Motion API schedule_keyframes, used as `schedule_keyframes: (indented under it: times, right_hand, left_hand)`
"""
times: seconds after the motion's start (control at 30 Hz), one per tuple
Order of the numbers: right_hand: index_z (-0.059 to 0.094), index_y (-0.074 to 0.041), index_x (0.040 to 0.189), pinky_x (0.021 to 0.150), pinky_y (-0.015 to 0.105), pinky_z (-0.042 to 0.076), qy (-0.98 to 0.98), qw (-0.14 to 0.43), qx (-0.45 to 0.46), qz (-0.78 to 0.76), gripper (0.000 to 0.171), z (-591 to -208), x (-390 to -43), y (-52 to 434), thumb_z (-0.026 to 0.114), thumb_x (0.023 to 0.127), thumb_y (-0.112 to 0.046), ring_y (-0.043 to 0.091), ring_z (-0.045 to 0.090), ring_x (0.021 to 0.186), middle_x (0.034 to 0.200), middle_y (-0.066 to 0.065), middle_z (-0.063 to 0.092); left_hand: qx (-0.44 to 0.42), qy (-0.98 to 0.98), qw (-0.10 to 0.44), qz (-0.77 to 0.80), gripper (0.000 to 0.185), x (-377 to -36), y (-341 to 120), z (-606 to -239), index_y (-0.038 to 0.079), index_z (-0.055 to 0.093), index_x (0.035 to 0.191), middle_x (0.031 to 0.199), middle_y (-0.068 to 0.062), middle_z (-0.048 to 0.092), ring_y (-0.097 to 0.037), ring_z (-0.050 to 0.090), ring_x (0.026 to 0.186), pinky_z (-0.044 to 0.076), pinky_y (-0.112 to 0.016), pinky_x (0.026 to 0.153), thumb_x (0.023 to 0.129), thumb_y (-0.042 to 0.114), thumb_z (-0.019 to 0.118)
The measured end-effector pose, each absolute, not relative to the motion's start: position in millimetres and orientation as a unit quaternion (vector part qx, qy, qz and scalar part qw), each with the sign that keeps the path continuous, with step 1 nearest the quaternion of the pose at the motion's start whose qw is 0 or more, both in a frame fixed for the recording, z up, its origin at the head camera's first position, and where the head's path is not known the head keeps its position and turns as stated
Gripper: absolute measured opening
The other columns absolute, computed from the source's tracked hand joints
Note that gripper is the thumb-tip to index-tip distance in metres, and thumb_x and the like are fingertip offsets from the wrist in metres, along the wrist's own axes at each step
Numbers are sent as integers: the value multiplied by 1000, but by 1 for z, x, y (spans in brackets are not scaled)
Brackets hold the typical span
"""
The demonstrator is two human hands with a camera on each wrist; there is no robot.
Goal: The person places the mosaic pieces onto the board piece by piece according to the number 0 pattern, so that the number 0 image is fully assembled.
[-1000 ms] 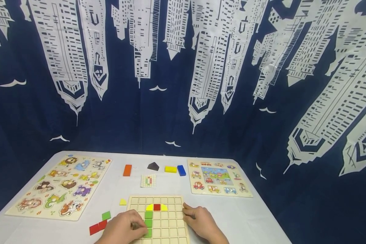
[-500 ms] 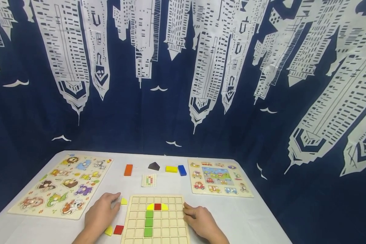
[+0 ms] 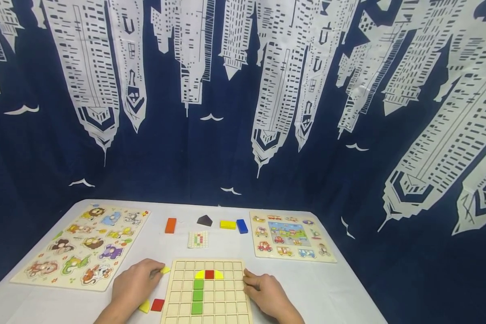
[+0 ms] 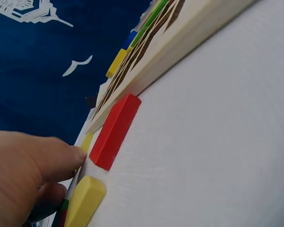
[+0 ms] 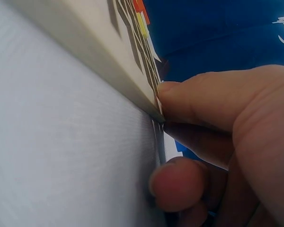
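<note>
Beside the upper left corner of a wooden grid board [image 3: 231,297], my left hand [image 3: 134,281] pinches a yellow quarter-circle block [image 3: 165,270]. The left wrist view shows the thumb against this yellow block [image 4: 86,143], mostly hidden by the hand. My right hand [image 3: 267,292] grips the board's right edge, thumb on top in the right wrist view. In the board's cells lie a column of green squares [image 3: 197,295], a red square [image 3: 209,274] and yellow quarter-circles [image 3: 219,274] on either side of the red.
Left of the board lie a loose red square [image 3: 157,305] and another yellow block [image 3: 144,307]. Behind it are a small pattern card [image 3: 198,240] and orange [image 3: 170,226], black [image 3: 204,220], yellow [image 3: 228,224] and blue [image 3: 241,226] blocks. An animal puzzle [image 3: 73,247] and a vehicle puzzle [image 3: 291,236] flank them.
My left hand has left the lowest green square, moved left and up off the board, and taken hold of the yellow quarter-circle. The right hand has stayed at the board's edge.
</note>
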State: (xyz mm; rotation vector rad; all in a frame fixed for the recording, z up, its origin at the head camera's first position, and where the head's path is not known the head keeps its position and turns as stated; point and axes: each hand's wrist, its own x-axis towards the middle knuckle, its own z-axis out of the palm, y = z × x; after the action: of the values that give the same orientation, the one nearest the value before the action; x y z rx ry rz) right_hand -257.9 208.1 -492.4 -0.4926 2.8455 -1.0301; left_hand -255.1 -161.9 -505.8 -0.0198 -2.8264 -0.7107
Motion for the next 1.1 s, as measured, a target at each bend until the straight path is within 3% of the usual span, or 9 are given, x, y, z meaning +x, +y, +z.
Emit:
schedule_keyframes:
  times: [0.17,0.37,0.57,0.7,0.83,0.97,1.1]
  right_hand:
    - [73,-6,125,107,58,44,928,39,-156,-337,35,-493,-258,208,73,95,-25,34,59,133,144,7,61]
    - [73,-6,125,108,58,44,927,42,-157,-339,36,-492,-257,208,73,95,-26,34,59,133,144,6,61]
    - [73,-6,125,108,59,43,928,39,-160,-335,36,-492,-257,208,73,95,-25,34,59,133,144,6,61]
    - [73,-6,125,108,58,44,927,41,-160,-337,36,-492,-257,208,73,95,-26,34,59,133,144,7,61]
    - [72,-5,125,108,58,44,925,43,-160,-343,37,-492,-257,208,73,95,-26,34,59,133,145,8,60]
    - [72,-3,125,108,59,43,923,42,-161,-347,38,-492,-257,209,73,95,-26,35,58,133,145,9,60]
    - [72,-3,125,108,59,43,923,43,-162,-347,38,-492,-257,209,73,95,-27,35,58,133,145,9,60]
  left_hand:
    - [4,-965,106,-240,21,-256,-161,-504,28,80,107,112,2,76,-21,72,89,49,-36,61,86,34,80]
    - [12,-964,107,-243,21,-252,-161,-500,23,79,110,96,7,75,-9,57,68,43,-32,55,91,31,74]
    - [-37,-963,108,-242,29,-252,-158,-501,27,77,117,120,7,71,-10,63,82,46,-32,60,88,24,77]
    - [-52,-969,93,-225,23,-251,-155,-503,32,80,109,101,16,67,-6,54,71,42,-29,57,86,30,81]
    - [-41,-973,96,-206,19,-249,-155,-503,31,81,102,84,16,58,-9,44,59,35,-29,52,83,33,84]
    - [-42,-975,86,-199,29,-248,-159,-501,27,80,105,84,12,58,-11,45,62,37,-30,54,79,39,86]
    - [-42,-975,79,-202,42,-248,-166,-499,28,77,113,103,11,65,-10,55,74,47,-34,61,75,41,88]
